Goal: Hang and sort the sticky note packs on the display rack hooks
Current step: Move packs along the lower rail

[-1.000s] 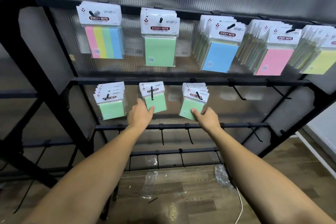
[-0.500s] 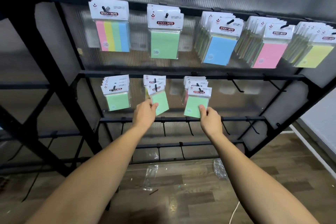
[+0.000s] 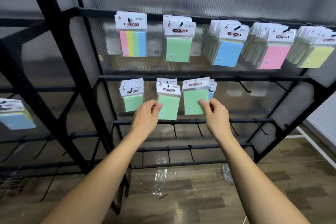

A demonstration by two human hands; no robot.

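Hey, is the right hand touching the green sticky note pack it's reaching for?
Touching. The head view shows the right hand pinching the green pack at its right edge, thumb pressed flat on the front face.

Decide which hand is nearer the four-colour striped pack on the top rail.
Left. The left hand pinches a green pack below the striped pack; the right hand is further right, below it.

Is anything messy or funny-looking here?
Yes. Empty clear wrappers lie on the floor under the rack. The green pack pinched by the right hand sits tilted and off its hook, with a blue pack peeking out behind it among the green ones.
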